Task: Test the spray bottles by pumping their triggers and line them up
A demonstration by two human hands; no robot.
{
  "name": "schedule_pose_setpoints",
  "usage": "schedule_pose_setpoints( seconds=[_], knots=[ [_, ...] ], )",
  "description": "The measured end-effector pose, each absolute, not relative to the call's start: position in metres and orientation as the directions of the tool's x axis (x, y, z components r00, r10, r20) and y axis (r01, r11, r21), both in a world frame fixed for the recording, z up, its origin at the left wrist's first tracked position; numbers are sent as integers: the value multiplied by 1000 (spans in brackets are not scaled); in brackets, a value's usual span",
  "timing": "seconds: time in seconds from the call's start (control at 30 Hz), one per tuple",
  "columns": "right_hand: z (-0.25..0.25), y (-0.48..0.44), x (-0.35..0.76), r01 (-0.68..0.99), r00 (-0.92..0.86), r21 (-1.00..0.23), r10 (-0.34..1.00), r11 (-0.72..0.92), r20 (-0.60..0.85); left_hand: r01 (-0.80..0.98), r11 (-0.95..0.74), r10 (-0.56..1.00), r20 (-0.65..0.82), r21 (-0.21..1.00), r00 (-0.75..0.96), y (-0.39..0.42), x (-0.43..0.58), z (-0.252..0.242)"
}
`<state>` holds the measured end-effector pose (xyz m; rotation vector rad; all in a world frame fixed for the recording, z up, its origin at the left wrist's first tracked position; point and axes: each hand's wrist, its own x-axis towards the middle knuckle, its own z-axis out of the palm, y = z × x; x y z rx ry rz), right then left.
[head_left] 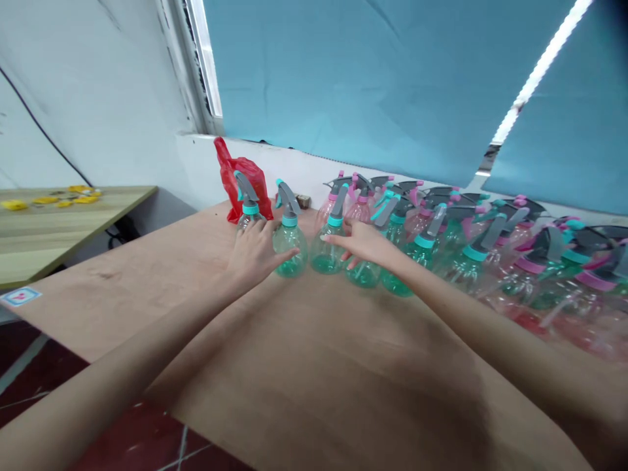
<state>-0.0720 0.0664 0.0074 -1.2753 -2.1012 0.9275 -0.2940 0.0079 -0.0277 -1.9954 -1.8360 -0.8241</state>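
Two spray bottles with grey heads and turquoise collars stand at the left end of a row on the table. My left hand (pixel 255 252) is open over the body of the leftmost spray bottle (pixel 250 210), its thumb stretched across the front of the neighbouring green spray bottle (pixel 294 245). To the right stands another green spray bottle (pixel 327 258). My right hand (pixel 367 243) is beside it, fingers apart, thumb reaching over its right side. Behind that hand is a further green spray bottle (pixel 363 275), partly covered. Whether either hand presses on a bottle, I cannot tell.
Several more green and pink spray bottles (pixel 468 261) crowd the right side along the wall. A red plastic bag (pixel 250 173) sits behind the leftmost bottle. At the far left is a second table (pixel 63 229) with yellow pieces (pixel 73 196). The wooden table (pixel 294 379) has its front edge lower left.
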Motion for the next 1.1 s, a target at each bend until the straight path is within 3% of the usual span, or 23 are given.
schedule_pose_setpoints(
  seconds=[0.4, 0.73, 0.9, 1.1],
  knots=[
    [3, 80, -87, 577, -382, -773, 924, 263, 29, 993, -86, 799, 601, 85, 17, 20, -288, -24],
    [5, 68, -80, 614, -472, -707, 881, 352, 29, 994, -92, 744, 668, 66, 25, 0, -284, -32],
    [8, 53, -73, 623, -539, -645, 841, 443, 57, 951, -221, 706, 708, 215, 4, -39, -264, -42],
    [10, 21, -39, 499, -724, -661, 689, 560, 37, 805, -370, 844, 530, 465, 82, -62, -235, -67]
  ],
)
